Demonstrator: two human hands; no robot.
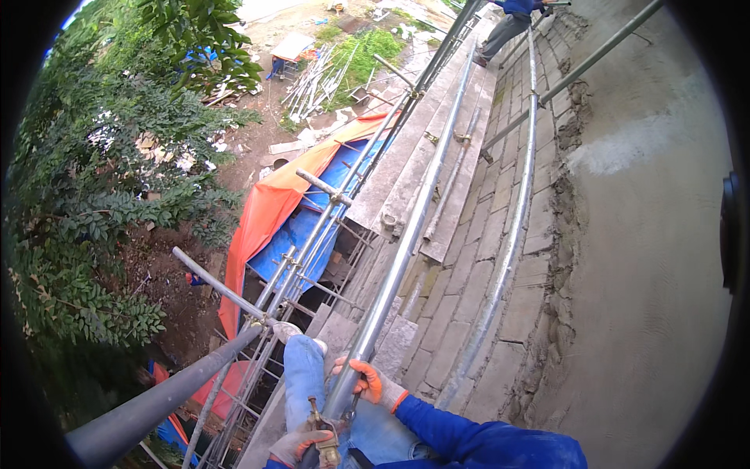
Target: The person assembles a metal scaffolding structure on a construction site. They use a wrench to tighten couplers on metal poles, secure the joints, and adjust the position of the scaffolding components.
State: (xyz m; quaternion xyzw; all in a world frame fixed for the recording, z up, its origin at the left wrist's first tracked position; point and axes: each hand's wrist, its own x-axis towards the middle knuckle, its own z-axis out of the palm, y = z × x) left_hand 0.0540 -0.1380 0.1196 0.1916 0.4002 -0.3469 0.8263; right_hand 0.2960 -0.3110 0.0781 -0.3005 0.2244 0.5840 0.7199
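Observation:
A long silvery scaffold pipe [418, 211] slants from my lap up along the plank walkway. My right hand [379, 387], in a grey and orange work glove, is closed around the pipe near its lower end. A dark metal piece [349, 413] shows just below that hand, too small to name. My left hand [293, 447], also gloved, grips a metal scaffold clamp [324, 442] beside the pipe's end. The fingers of that hand are partly hidden by the clamp. My jeans-clad leg [303, 375] lies just left of the pipe.
A second pipe [519, 227] runs along the block wall [469, 293] on the right. Scaffold tubes [219, 285] border the drop on the left, above an orange tarp [266, 211]. Loose short tubes [453, 180] lie on the planks [406, 156]. Another person [508, 30] stands at the far end.

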